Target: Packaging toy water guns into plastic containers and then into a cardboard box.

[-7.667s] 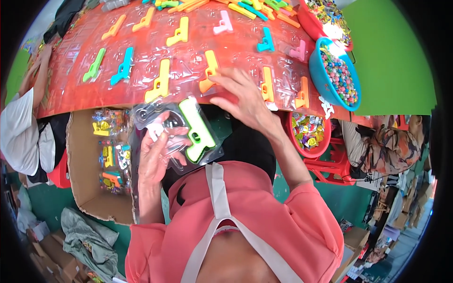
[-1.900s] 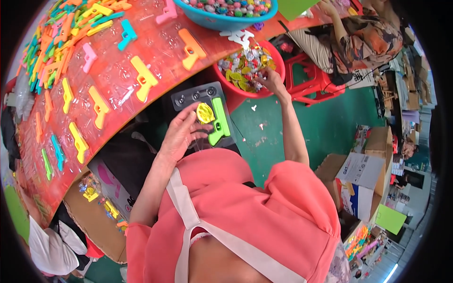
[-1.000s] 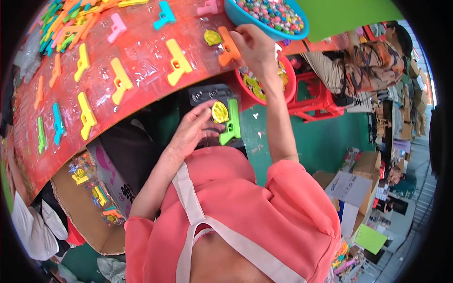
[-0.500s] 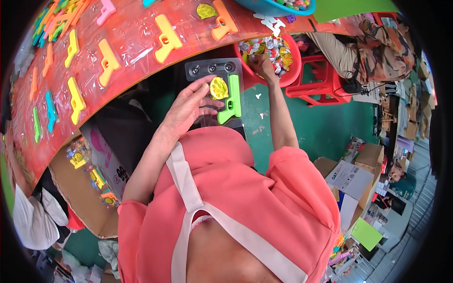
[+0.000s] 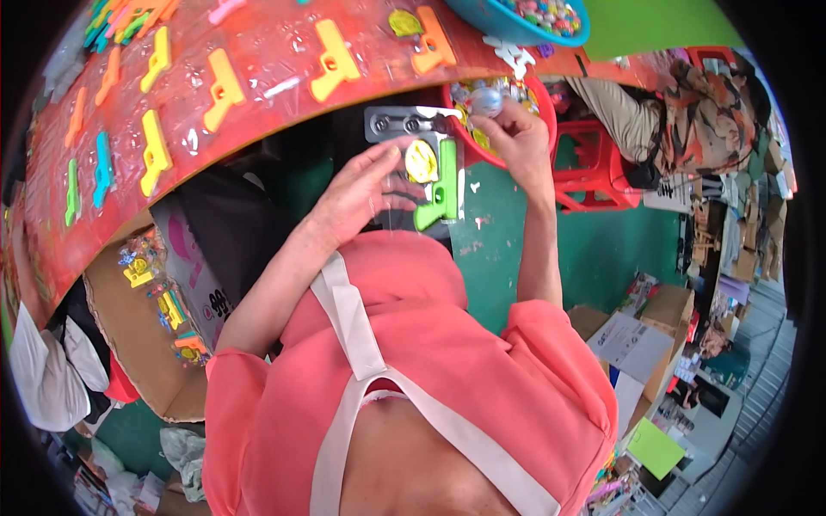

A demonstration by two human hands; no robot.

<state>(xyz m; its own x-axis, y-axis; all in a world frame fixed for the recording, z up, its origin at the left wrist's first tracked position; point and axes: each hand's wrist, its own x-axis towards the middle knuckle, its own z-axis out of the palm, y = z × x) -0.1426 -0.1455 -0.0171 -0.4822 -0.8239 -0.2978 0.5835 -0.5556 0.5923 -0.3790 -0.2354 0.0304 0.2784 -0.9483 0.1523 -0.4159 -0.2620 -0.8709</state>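
My left hand grips a clear plastic blister tray by its left side, in front of my chest. In the tray lie a green toy pistol and a round yellow piece with a glare on it. The tray's round hollows at its far end hold nothing I can make out. My right hand is closed at the near rim of a red tub, pinching a shiny silvery-blue round piece. A yellow piece shows by its fingers. Shiny silver and yellow pieces fill the tub.
Across the red table lie clear trays with toy pistols, such as an orange one. A blue basin of colourful bits stands at the far edge. To the right are a red stool and a seated person; an open carton stands at left.
My right hand has come up out of the red tub with the silvery-blue piece. My left hand and the tray sit slightly farther right in view.
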